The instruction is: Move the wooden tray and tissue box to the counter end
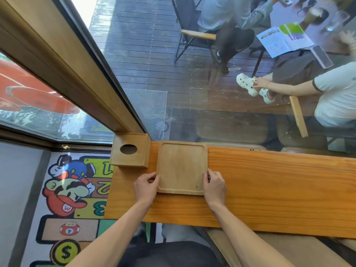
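Two hands on the job: left hand (147,186) pinches the left rim of the wooden tray (181,166), right hand (213,185) pinches the right rim, fingers closed on the edges both sides. Tray lies flat on the counter (269,189), close to its left end, far edge by the window glass. Wooden tissue box (131,150) sits just left of the tray in the corner, overhanging the counter end; touching or a sliver apart, cannot tell. Step in hand looks like final placing of the tray. Next move: let go both sides, maybe square it to the box.
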